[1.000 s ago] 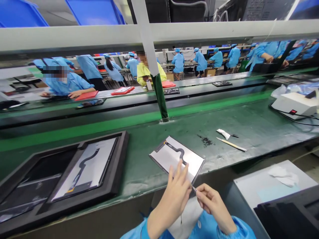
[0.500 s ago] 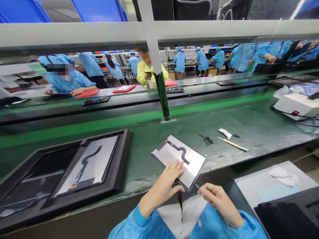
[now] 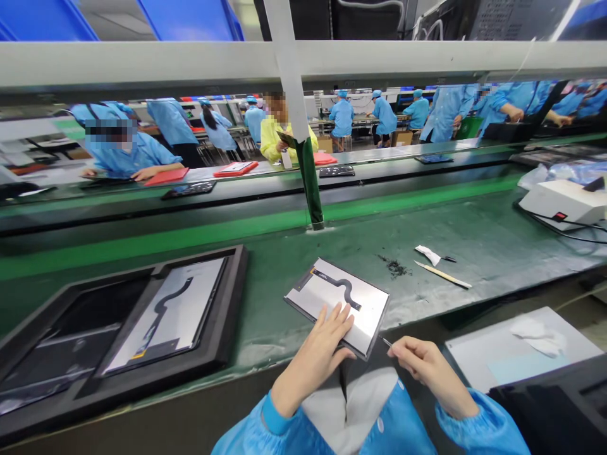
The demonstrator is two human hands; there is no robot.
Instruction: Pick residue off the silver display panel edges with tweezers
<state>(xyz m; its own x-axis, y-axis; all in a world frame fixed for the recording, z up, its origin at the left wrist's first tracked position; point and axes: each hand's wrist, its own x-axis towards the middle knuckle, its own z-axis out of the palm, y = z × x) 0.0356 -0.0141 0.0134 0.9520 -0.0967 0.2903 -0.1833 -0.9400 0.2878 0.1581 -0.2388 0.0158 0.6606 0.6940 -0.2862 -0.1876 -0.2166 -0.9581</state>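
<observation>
We get bright, even light, pale glare on the dark-green, smooth-surfaced workbench (image 3: 417, 308), shadow beneath it, soft background detail (pixelated in patches) and stretched edges.

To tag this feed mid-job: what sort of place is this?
Probably an electronics workshop or factory: flat silver panels with black ribbon cables, a long green workbench, and several blue-clad workers.

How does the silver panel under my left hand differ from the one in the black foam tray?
Your left hand rests on the silver rectangular panel at the green bench; the silver rectangular panel in the black foam tray is untouched. The bench panel's orange strip marks its far end; the tray panel's, its near end. Both carry a curved black ribbon cable.
</observation>
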